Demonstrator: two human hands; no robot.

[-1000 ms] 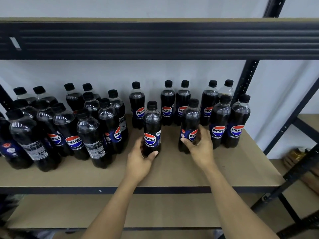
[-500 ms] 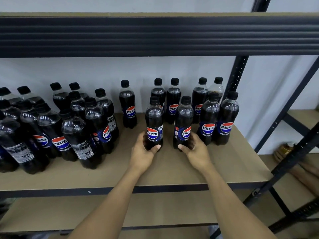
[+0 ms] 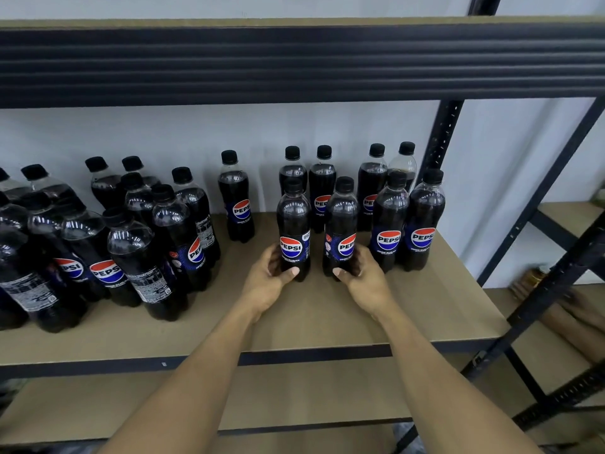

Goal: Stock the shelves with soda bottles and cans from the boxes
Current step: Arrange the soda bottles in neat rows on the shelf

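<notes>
Two Pepsi bottles stand on the shelf [image 3: 327, 319], one in each hand.
The left hand [image 3: 266, 283] grips the left bottle [image 3: 293, 224], the right hand [image 3: 365, 283] the right bottle [image 3: 341, 221], fingers [image 3: 272, 257] curled round their lower parts; both stand upright, close together, right of the shelf's middle, behind its front edge.
</notes>
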